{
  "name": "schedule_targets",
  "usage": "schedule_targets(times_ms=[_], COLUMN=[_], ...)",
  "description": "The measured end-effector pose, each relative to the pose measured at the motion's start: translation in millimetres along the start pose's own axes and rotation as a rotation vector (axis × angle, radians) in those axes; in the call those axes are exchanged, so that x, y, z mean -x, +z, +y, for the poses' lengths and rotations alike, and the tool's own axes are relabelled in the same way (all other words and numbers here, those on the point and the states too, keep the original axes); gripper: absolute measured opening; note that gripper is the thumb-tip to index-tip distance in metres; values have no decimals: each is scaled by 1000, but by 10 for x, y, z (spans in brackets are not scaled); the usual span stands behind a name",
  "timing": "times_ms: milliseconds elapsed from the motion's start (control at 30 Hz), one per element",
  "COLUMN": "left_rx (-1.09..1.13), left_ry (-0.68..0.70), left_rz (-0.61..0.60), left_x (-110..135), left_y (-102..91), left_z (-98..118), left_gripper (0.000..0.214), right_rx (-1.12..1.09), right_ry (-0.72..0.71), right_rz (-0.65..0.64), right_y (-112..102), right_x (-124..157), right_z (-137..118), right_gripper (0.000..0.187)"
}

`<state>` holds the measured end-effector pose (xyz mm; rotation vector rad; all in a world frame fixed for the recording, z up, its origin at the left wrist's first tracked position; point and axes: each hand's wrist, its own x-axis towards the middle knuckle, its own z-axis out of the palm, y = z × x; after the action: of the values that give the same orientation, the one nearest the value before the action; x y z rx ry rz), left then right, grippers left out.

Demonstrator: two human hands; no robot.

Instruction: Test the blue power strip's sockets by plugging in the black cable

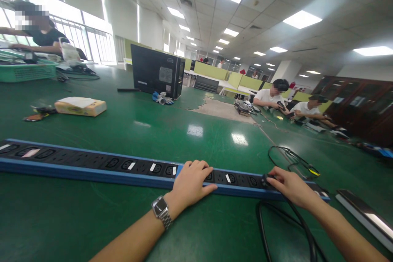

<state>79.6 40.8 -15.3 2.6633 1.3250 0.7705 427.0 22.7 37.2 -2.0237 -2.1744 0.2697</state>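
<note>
A long blue-edged power strip (101, 166) with black sockets and several white stickers lies across the green table. My left hand (192, 182), with a metal-band watch on its wrist, grips the strip near its middle, fingers over the top and thumb along the near edge. Toward the strip's right end, my right hand (287, 184) pinches a black plug (265, 180) against a socket. Whether the plug is fully seated is hidden by the fingers. The plug's thick black cable (307, 233) loops down toward the near table edge.
Behind the strip stand a black computer case (156, 69), gloves (162, 98) and a tissue pack (80, 106). A coiled cable (291, 157) and a dark flat device (365, 215) are at right. A green basket (27, 71) is at left. Several people sit around.
</note>
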Motion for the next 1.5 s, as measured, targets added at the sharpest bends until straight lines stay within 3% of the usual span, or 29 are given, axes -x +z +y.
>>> schedule_targets(times_ms=[333,733,1033,1500], left_rx=[5,-2,-15,-34], left_ry=[-7,-7,-8,5], left_rz=[6,7,7,8], left_x=[3,5,18,21], left_y=[1,-3,13,23], left_z=[17,21,18,16], left_gripper=[45,46,46,47], right_rx=[38,173,134,112], right_ry=[26,-71,-39,-24], right_rz=[-23,6,-117,43], right_y=[-10,41,-16,232], right_x=[-26,29,-83,42], right_z=[-36,-46,-69,-72], right_gripper=[30,25,24,21])
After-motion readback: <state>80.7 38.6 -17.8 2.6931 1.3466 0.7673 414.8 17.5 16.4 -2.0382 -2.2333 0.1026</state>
